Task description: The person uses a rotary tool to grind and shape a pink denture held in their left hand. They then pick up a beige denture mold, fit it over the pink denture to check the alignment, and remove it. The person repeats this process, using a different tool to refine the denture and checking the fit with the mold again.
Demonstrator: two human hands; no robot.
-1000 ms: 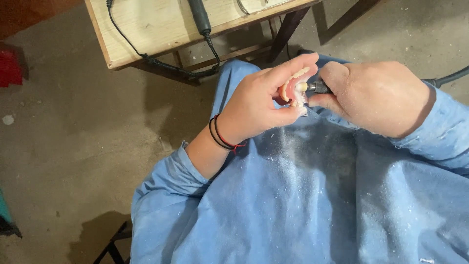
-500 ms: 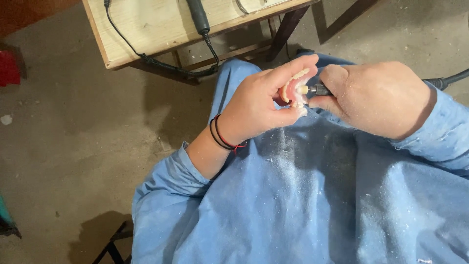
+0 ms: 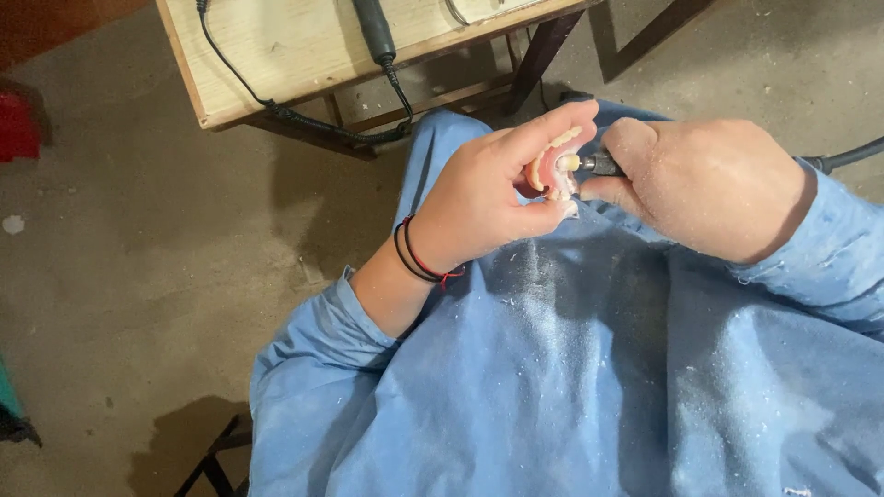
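A pink denture (image 3: 551, 167) with a row of pale teeth is pinched between the thumb and the extended forefinger of the left hand (image 3: 483, 198), the fingers (image 3: 552, 124) being closed around it above the lap. The small pale tip of a rotary handpiece (image 3: 599, 164) is set against the denture's inner side, just beside the left thumb. The handpiece is enclosed by the right hand (image 3: 714, 184), whose fingers are curled tightly about its dark body; a dark cable (image 3: 843, 156) is seen leaving behind that hand, toward the right edge. White dust is scattered over the right hand and over the blue gown (image 3: 571, 368) directly below both hands. Black and red bands (image 3: 419, 258) are worn on the left wrist. Beyond the fingers, a wooden table (image 3: 276, 55) is seen, on which a second dark handpiece (image 3: 376, 29) and a black cord (image 3: 230, 64) are laid. A concrete floor (image 3: 138, 276) is spread to the left of the hands.
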